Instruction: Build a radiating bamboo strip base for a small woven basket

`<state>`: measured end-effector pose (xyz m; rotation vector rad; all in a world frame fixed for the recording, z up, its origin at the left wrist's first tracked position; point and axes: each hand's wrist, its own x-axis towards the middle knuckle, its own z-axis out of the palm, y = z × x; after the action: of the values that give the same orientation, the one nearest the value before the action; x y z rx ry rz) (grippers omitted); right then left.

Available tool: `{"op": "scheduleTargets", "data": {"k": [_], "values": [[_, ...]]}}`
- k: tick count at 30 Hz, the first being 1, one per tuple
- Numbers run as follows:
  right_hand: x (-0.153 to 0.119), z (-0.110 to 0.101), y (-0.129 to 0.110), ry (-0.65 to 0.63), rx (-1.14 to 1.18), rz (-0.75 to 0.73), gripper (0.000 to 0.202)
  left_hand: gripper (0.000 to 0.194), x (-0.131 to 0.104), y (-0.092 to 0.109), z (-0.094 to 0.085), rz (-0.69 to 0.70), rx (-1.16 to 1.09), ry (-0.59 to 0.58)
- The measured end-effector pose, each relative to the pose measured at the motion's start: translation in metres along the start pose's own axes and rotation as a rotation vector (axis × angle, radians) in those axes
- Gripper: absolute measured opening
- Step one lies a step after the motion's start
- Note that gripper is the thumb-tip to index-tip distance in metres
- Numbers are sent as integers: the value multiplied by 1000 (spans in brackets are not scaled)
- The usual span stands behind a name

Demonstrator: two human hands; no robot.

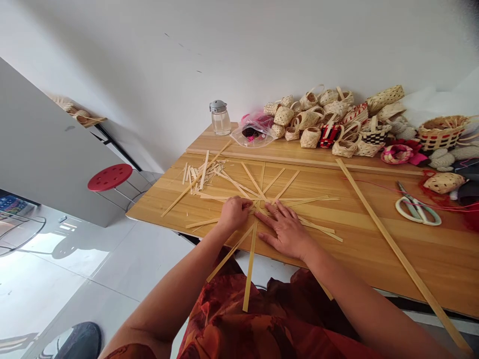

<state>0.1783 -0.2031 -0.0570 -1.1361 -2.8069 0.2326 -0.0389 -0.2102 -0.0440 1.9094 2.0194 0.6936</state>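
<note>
Flat bamboo strips (251, 262) lie crossed like spokes on the wooden table, several of them reaching past its front edge over my lap. Just left of the crossing, my left hand (235, 213) is closed, its fingertips pinching a bamboo strip near the centre. What exactly lies under those fingertips is partly hidden. My right hand (287, 230) rests flat with fingers spread, pressing on the strips right of the centre and holding nothing in its grasp.
Bamboo scraps (204, 174) lie at the table's left. A long strip (396, 249) and scissors (418, 209) are at right. Along the back stand a glass jar (220, 119), a plastic bag (254, 132) and several small woven baskets (310, 137). A red stool (110, 177) stands left.
</note>
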Motion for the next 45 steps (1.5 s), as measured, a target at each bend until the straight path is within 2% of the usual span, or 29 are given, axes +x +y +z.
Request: {"op": "scheduleTargets", "data": {"k": [9,14,18,26,33,45], "values": [[-1,-1,0,1,10,-5,66,31,7,9,-4,-101,-10,-86],[-1,-1,0,6,21,-7,67,31,10,5,-3,-101,-88,-111],[-1,-2,0,0,24,-3,67,30,11,3,-1,-102,-118,-103],[-1,0,0,7,15,-9,66,31,9,9,1,-75,-28,-60],[0,-5,-2,-36,44,13,67,29,10,8,4,-59,-15,-45],[-1,-2,-1,-10,40,4,68,28,9,8,4,-32,-21,-43]]}}
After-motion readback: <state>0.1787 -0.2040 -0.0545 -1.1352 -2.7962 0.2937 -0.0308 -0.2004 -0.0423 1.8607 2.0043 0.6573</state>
